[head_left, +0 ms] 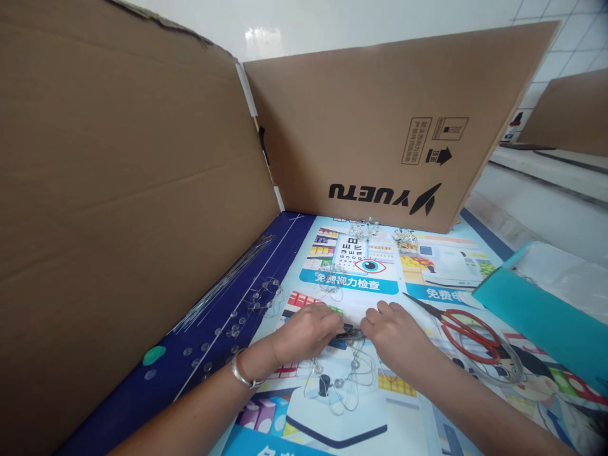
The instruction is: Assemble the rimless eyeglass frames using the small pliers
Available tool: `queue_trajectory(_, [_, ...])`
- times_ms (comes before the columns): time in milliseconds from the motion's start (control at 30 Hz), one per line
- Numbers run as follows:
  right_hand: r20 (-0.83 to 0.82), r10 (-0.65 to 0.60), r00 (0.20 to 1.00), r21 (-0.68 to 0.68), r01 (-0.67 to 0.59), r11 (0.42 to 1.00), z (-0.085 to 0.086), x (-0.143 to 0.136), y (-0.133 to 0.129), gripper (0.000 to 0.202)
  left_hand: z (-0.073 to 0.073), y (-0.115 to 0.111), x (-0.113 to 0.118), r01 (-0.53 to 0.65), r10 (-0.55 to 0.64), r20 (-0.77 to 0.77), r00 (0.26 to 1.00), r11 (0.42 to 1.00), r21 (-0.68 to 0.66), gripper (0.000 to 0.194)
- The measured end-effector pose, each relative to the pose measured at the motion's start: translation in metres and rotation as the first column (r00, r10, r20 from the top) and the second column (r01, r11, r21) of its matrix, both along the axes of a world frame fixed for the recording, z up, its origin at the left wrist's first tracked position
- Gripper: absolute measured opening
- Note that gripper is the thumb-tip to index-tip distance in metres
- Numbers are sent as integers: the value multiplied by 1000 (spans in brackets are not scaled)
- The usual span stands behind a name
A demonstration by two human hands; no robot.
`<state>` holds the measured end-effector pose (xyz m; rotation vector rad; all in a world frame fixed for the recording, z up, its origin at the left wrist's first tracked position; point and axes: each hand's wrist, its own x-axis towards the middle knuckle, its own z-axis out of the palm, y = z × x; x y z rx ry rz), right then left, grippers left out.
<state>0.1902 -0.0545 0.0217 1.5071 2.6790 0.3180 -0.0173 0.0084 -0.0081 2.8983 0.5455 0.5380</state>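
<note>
My left hand (308,330) is closed in a pinch at the upper left end of a beaded wire piece (339,384). This piece has clear round beads and thin wire loops that hang down toward me. Opposite it, my right hand (394,332) is also closed, with its fingertips at the piece's upper right end. A small dark part shows between the two hands; I cannot make out what it is. The fingertips are partly hidden. To the right of my right hand lie red-handled scissors (470,332), over a coil of clear wire (510,367).
Cardboard panels (370,126) stand at the left and back. Loose clear beads (205,347), a green piece (154,355) and straight wires (223,285) lie at left. More beaded wire pieces (330,278) rest farther back. A teal box (546,316) stands at right.
</note>
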Motion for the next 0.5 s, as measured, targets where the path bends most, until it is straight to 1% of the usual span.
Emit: queue_trajectory(500, [-3,-1,1000,2,1,1000,1,0,-1,18,6,-2,0,9,-9,7,1000,1000,-13,17])
